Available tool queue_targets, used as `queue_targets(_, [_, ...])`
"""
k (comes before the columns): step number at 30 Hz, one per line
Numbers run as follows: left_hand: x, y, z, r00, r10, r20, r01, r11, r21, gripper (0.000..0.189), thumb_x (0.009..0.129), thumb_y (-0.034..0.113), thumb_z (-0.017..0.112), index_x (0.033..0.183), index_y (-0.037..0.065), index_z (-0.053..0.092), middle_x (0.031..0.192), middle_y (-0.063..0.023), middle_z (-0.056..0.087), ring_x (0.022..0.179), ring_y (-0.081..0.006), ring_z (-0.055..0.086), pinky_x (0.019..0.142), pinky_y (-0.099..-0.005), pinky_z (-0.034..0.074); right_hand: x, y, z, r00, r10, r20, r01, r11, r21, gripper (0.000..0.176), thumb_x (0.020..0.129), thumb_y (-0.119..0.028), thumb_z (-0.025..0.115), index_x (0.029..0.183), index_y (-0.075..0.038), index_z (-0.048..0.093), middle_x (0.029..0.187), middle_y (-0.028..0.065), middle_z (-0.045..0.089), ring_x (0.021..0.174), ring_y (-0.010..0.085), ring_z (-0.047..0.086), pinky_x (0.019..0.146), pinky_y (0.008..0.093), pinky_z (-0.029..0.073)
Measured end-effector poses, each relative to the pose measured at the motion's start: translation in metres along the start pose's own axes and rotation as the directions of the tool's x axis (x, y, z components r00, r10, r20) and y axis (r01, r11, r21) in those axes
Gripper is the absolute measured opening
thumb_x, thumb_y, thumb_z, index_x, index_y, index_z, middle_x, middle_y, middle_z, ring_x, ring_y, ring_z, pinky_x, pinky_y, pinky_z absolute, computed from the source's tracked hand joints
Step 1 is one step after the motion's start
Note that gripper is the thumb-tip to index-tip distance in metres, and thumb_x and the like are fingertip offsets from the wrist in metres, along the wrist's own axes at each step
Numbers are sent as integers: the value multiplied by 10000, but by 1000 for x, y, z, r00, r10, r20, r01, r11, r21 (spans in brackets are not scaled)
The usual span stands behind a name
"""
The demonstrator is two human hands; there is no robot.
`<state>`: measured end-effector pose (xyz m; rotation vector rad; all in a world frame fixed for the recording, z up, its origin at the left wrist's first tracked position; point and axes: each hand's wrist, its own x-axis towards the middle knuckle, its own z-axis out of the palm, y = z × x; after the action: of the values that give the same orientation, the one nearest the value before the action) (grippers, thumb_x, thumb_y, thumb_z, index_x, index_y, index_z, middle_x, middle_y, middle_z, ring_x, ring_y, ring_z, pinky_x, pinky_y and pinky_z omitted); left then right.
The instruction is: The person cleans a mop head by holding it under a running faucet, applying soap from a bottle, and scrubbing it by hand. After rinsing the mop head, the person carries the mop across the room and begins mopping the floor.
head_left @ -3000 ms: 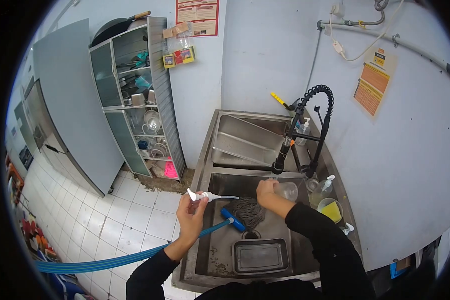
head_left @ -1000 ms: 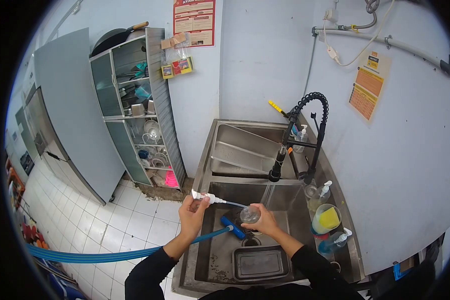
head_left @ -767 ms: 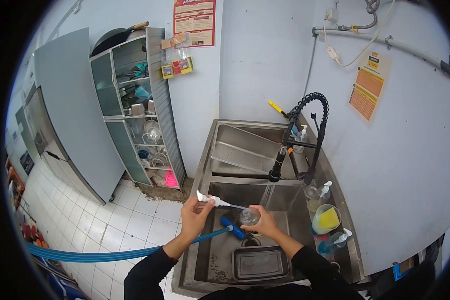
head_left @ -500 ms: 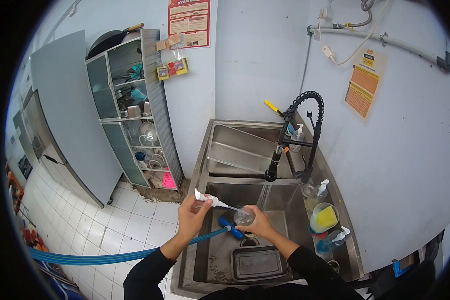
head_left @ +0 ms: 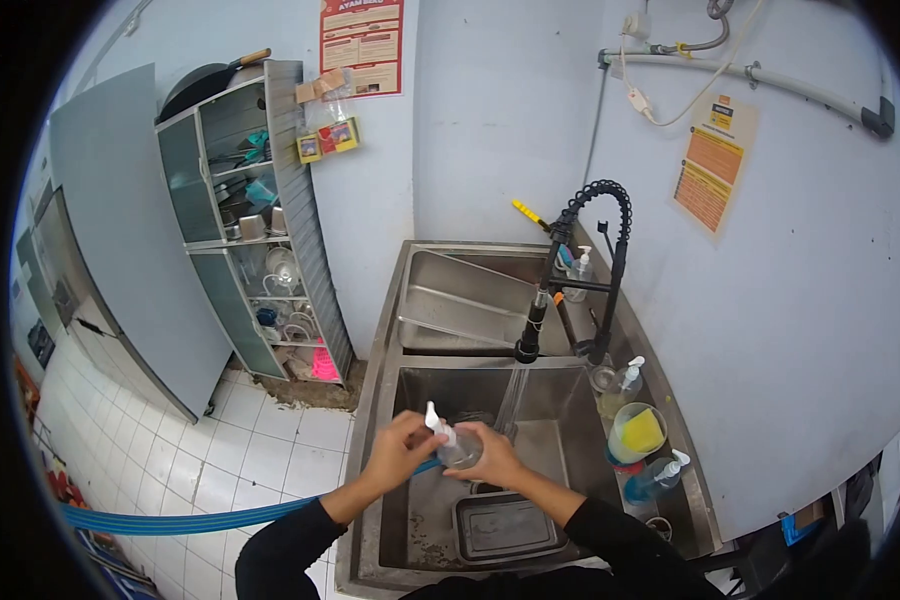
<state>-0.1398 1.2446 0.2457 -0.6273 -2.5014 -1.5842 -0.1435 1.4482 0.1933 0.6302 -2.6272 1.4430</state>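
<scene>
Over the front sink basin, my right hand is wrapped round a clear pump bottle, tilted a little. My left hand pinches the white pump top by its collar, right at the bottle's mouth. The pump's thin tube no longer shows outside the bottle. Behind the hands, water runs from the black spring faucet into the basin. Below them a dark rectangular tray lies on the basin floor. A blue hose passes behind my left forearm into the sink.
Along the sink's right ledge stand a pump bottle, a tub with a yellow sponge and a bottle of blue liquid. A large metal pan leans in the rear basin. A cabinet with dishes stands to the left.
The pump's tube has gone down into the bottle, and the pump top now meets its mouth. Both hands have come closer together. The camera view has shifted slightly.
</scene>
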Motion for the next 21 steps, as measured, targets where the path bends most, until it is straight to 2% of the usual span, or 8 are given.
queue_targets(4, [-20,3,8,998,-4,64,24,951,-308,535,798,121,693,1267,60,444,1160,-105,519,976,-160,575,831,-284,487,0,-4,3,997,74,-25,-68,980,189,790,565,-365,848,1183,-51,470,1087,126,592,1066,237,557,901,336,432])
queue_targets(8, [-65,-13,-19,904,-194,380,252,962,-109,610,848,232,645,1362,85,350,1259,-125,484,1050,-178,540,861,-318,465,9,18,-25,959,186,-213,-114,944,310,760,579,-348,853,1163,-38,479,1088,108,585,1027,193,551,894,329,429])
queue_targets(11, [-97,-44,-56,220,-375,901,469,850,239,596,892,474,478,1321,63,426,1286,-147,471,1164,-250,452,977,-366,341,24,33,-84,868,268,-418,-236,963,128,802,547,-421,845,1157,-40,489,1110,151,543,1056,253,524,908,362,414])
queue_targets(12, [-111,-59,-64,-35,-407,913,406,829,385,654,892,565,404,1308,62,446,1365,-149,406,1281,-278,357,1082,-390,229,31,36,-107,818,290,-497,-285,955,87,805,537,-439,839,1146,-38,497,1116,173,522,1065,287,505,909,386,407])
queue_targets(14, [-128,-82,-78,-272,-619,737,280,681,676,789,859,636,378,1341,12,377,1396,-213,336,1339,-339,238,1105,-434,129,44,48,-154,709,294,-642,-411,911,-37,814,524,-498,819,1115,-34,505,1060,176,532,1040,303,505,884,388,407])
queue_targets(17, [-166,-69,-97,660,-689,299,0,398,917,902,802,694,411,1341,-27,358,1261,-338,429,1203,-461,400,1019,-571,230,61,80,-208,521,57,-852,-476,847,-234,772,527,-464,826,1044,22,523,932,154,611,847,287,594,776,377,468])
queue_targets(20, [-150,-54,-87,955,-295,-5,56,164,985,896,823,667,398,1367,-38,294,1276,-380,376,1228,-488,354,1030,-570,210,73,87,-242,455,89,-886,-644,720,-258,836,511,-485,821,1080,35,496,983,178,608,905,316,596,803,393,466])
queue_targets(21, [-143,-50,-84,957,-282,-73,153,273,950,831,840,611,427,1351,-36,316,1272,-357,397,1216,-462,380,1027,-549,233,75,94,-251,464,161,-871,-675,701,-229,853,507,-489,821,1094,33,489,1005,182,604,929,320,592,813,396,465])
